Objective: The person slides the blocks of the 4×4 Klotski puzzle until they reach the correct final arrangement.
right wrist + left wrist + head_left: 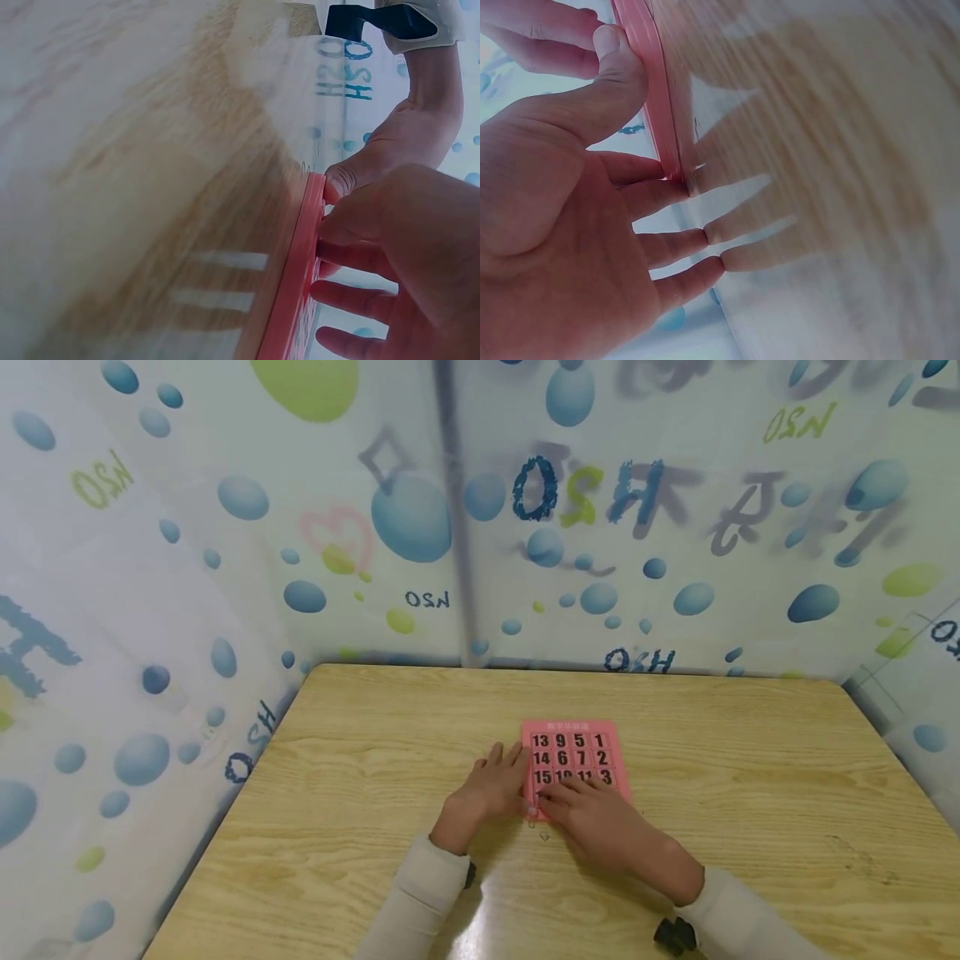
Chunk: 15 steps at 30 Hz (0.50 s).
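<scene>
A pink sliding number puzzle [581,748] lies flat on the wooden table, with black numerals on its tiles. Along its left edge rests my left hand [491,785], fingers extended, the thumb at the near left corner. In the left wrist view, fingertips of the left hand [592,187] touch the tabletop beside the pink frame [660,97]. My right hand [600,822] reaches over the lower tiles, covering the bottom row. The right wrist view shows the right hand [405,262] with fairly straight fingers at the puzzle's face [300,285].
The light wooden table [360,735] extends around the puzzle on all sides. A pale wall covering [510,585] with blue and green drops and lettering rises behind it. Dark straps show at both sleeve cuffs, such as the right strap [675,935].
</scene>
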### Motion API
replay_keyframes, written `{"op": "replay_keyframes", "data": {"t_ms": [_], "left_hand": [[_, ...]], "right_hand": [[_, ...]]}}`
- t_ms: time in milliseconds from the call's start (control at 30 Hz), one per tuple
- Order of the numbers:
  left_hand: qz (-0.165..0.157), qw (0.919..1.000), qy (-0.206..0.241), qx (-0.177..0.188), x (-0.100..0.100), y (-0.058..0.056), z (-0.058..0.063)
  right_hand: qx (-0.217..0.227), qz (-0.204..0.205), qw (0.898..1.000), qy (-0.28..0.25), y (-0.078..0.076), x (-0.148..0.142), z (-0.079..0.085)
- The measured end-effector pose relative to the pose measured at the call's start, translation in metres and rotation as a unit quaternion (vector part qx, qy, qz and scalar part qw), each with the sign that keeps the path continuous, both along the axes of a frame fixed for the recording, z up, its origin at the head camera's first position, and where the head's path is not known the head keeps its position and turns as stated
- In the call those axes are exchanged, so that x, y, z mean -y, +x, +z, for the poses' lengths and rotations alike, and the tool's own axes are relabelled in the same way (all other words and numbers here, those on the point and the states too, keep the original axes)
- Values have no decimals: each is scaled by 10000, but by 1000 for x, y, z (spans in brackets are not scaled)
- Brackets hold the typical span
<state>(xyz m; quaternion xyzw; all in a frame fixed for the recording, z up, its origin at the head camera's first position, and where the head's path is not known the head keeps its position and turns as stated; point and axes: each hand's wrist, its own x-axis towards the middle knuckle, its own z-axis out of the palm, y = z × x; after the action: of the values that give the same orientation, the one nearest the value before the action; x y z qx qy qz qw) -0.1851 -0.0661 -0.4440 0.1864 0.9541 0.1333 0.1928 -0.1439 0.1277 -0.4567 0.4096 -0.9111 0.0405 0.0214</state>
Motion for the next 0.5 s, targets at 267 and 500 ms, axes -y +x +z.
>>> {"op": "replay_keyframes", "data": {"t_ms": [267,500], "left_hand": [[68,9999,66,80,0,0,-1],[69,9999,42,105,0,-1,-2]], "right_hand": [[-5,-72,10000,63,1,-4,0],[210,-227,9994,134,2,-10,-1]]}}
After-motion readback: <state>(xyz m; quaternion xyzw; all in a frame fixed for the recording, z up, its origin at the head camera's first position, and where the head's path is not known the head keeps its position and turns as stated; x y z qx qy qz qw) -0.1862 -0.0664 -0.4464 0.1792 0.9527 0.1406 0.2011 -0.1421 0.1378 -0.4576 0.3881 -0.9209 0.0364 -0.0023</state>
